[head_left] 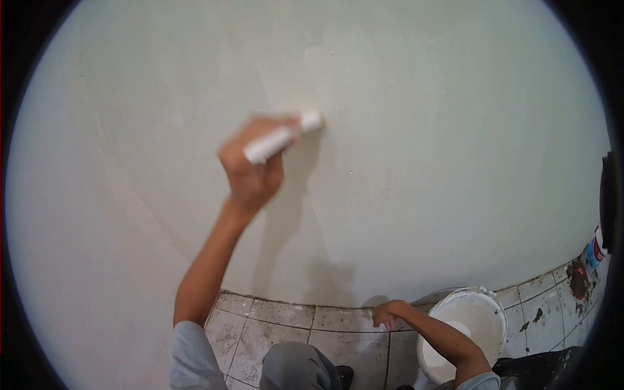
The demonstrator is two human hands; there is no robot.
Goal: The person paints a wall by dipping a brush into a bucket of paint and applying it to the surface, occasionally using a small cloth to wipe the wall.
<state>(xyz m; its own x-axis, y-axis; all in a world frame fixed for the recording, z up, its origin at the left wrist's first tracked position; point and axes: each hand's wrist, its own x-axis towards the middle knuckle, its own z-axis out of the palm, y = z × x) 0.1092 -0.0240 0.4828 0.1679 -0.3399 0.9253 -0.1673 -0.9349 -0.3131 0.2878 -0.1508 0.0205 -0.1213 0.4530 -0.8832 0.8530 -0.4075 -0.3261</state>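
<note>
My left hand (252,156) is raised against the pale wall (422,182), its fingers wrapped round a paintbrush (268,145) with a white handle. The brush's whitish head points up and right, at the wall surface; motion blurs it and the hand. Low on the right, my right hand (387,314) hangs near the foot of the wall with its fingers curled in, and nothing shows in it. Just right of that hand, below the forearm, stands a white bucket (499,320) with whitish stuff inside.
Dirty white floor tiles (279,313) run along the wall's base. My grey-clad knee (300,365) is at the bottom. A dark brown smear (577,279) and a blue and white container (594,253) are at the far right, beside a dark object (608,205).
</note>
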